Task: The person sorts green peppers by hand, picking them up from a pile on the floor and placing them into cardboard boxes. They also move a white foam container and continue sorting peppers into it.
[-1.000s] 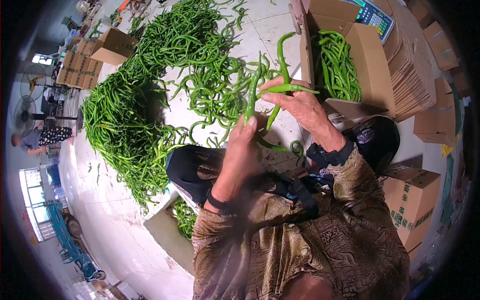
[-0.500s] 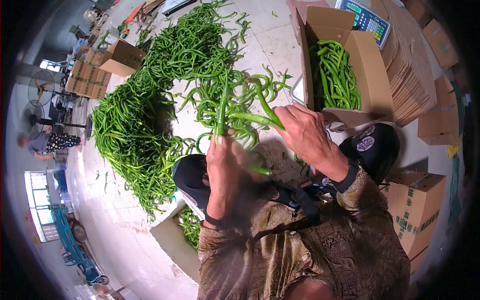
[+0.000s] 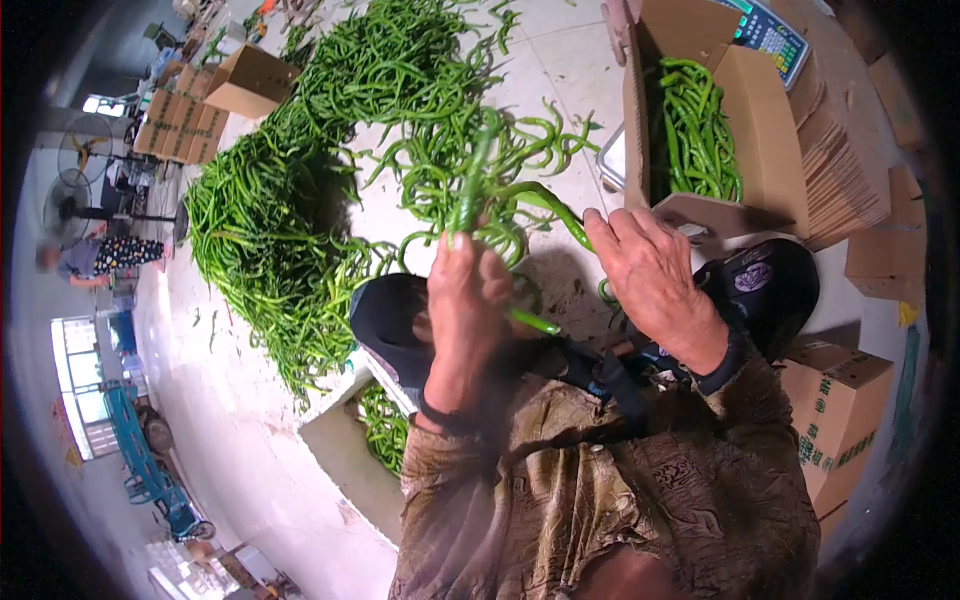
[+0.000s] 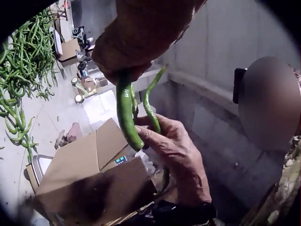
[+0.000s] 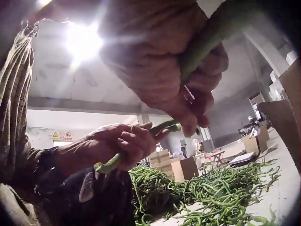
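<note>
In the head view my left hand (image 3: 462,300) grips green chili peppers; one long pepper (image 3: 472,190) points forward out of the fist, and a pepper tip (image 3: 535,322) sticks out at its near side. To the right, my right hand (image 3: 655,280) pinches a curved chili pepper (image 3: 560,212) that reaches toward the left hand. The left wrist view has a thick green pepper (image 4: 124,113) hanging from the left hand, right beside the fingertips of the right hand (image 4: 174,146). Beneath both hands, loose chili peppers (image 3: 440,165) lie scattered on the floor.
A large pepper heap (image 3: 265,210) covers the floor at left. An open cardboard box (image 3: 770,150) with peppers inside stands at right, near a digital scale (image 3: 775,45) and stacked flat cardboard (image 3: 835,170). A printed carton (image 3: 845,420) is at lower right; a person (image 3: 105,262) is far left.
My right hand has drawn back toward the body and away from the left hand, its outstretched fingers now bent over the pepper. The left hand keeps its grip on its peppers.
</note>
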The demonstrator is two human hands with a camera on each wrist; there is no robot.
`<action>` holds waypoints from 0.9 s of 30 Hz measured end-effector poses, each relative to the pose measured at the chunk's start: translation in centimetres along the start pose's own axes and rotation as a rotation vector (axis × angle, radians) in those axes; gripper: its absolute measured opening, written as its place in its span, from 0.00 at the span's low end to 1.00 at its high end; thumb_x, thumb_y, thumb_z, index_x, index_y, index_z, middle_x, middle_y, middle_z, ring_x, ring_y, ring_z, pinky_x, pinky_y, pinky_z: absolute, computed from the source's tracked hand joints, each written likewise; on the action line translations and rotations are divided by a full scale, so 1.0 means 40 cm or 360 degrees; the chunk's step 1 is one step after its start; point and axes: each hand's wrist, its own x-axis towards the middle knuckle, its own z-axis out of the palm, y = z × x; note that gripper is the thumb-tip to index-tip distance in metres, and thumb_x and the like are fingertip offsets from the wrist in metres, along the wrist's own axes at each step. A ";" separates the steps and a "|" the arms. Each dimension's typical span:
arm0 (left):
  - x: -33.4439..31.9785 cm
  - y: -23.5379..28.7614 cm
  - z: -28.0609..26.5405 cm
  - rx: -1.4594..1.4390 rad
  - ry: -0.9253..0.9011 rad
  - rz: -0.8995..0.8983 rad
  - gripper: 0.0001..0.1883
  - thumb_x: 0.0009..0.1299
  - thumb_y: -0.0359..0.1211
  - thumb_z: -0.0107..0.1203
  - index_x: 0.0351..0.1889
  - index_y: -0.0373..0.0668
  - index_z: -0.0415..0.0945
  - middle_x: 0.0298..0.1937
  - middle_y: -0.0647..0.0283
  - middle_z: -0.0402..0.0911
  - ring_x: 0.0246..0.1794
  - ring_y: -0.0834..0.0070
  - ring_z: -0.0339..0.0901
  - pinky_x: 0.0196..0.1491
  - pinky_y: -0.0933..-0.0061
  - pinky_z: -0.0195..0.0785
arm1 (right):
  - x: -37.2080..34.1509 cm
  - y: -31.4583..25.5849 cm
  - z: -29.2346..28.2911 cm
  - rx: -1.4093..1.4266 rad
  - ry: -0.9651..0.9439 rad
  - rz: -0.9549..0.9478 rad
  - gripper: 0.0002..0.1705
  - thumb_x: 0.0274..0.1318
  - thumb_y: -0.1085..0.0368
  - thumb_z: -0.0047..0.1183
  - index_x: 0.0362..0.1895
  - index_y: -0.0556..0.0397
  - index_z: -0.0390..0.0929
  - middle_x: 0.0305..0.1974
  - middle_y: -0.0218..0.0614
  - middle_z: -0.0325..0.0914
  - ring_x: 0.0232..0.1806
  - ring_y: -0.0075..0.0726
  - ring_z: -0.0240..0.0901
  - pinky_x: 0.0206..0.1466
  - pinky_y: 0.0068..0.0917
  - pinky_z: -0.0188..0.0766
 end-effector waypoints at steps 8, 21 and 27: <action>0.037 0.035 -0.059 0.0307 -0.0264 -0.0135 0.20 0.73 0.48 0.48 0.48 0.39 0.73 0.26 0.70 0.70 0.23 0.84 0.65 0.24 0.82 0.59 | -0.018 -0.002 -0.020 -0.0348 -0.0132 -0.0417 0.07 0.40 0.64 0.53 0.26 0.51 0.75 0.26 0.32 0.66 0.32 0.34 0.65 0.33 0.29 0.63; -0.215 0.270 -0.118 0.1139 0.0038 0.0035 0.14 0.74 0.36 0.48 0.52 0.37 0.74 0.24 0.70 0.71 0.20 0.85 0.65 0.23 0.83 0.53 | 0.089 -0.076 -0.127 0.0165 0.0336 -0.0921 0.15 0.45 0.64 0.56 0.40 0.53 0.78 0.45 0.37 0.74 0.48 0.38 0.71 0.47 0.32 0.67; -0.451 0.402 -0.504 0.0631 0.0457 0.0174 0.15 0.75 0.39 0.48 0.49 0.37 0.70 0.19 0.72 0.61 0.14 0.86 0.53 0.17 0.82 0.45 | 0.071 -0.114 -0.128 0.2014 -0.0686 -0.0192 0.07 0.57 0.72 0.47 0.38 0.59 0.77 0.38 0.44 0.75 0.30 0.27 0.72 0.34 0.25 0.71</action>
